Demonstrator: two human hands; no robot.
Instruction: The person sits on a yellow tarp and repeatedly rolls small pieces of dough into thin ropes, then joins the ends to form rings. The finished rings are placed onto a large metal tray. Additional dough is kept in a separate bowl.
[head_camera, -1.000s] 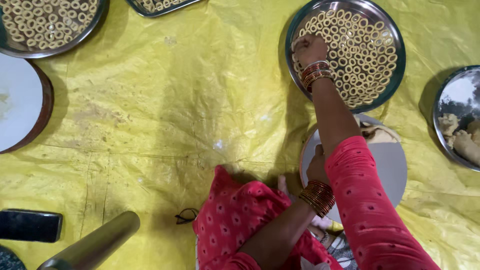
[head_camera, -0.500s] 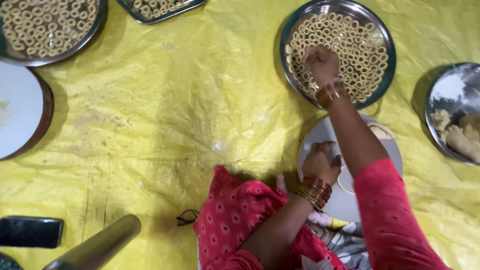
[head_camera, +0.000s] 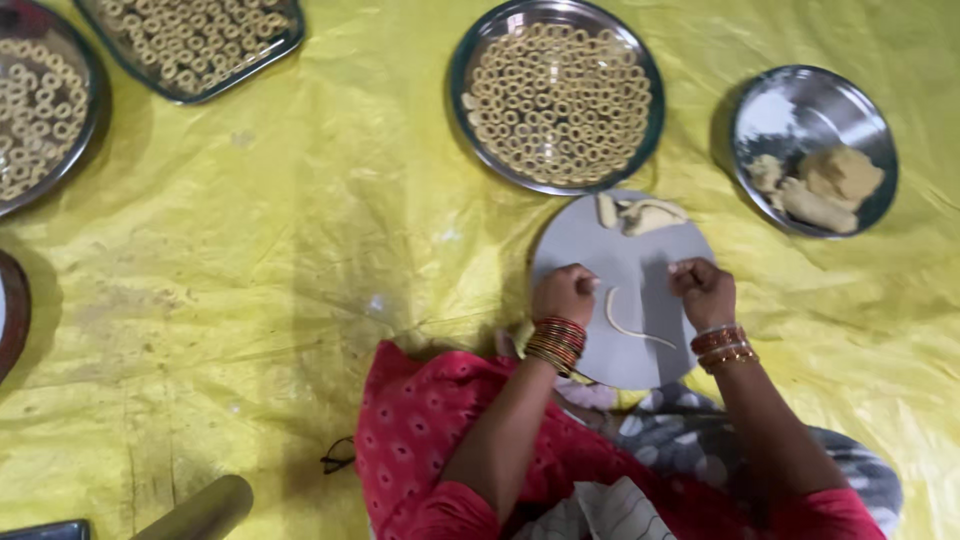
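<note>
A round grey board (head_camera: 640, 262) lies on the yellow sheet in front of my lap. A thin curved strand of dough (head_camera: 628, 322) rests on it, between my hands. My left hand (head_camera: 565, 295) sits on the board's left edge with curled fingers, its thumb close to the strand's upper end. My right hand (head_camera: 703, 290) rests on the board's right side, fingers also curled, a little apart from the strand. I see nothing held in either hand. Small dough scraps (head_camera: 640, 213) lie at the board's far edge.
A round steel tray (head_camera: 460, 70) packed with several dough rings stands just beyond the board. A steel plate (head_camera: 800, 105) with dough lumps is at the right. Two more ring-filled trays (head_camera: 190, 45) (head_camera: 40, 110) are at the top left. A rolling pin (head_camera: 200, 510) lies at the bottom left.
My right hand has come back from the ring tray to the board. A dough strand now lies between my hands. The view has shifted left and nearer.
</note>
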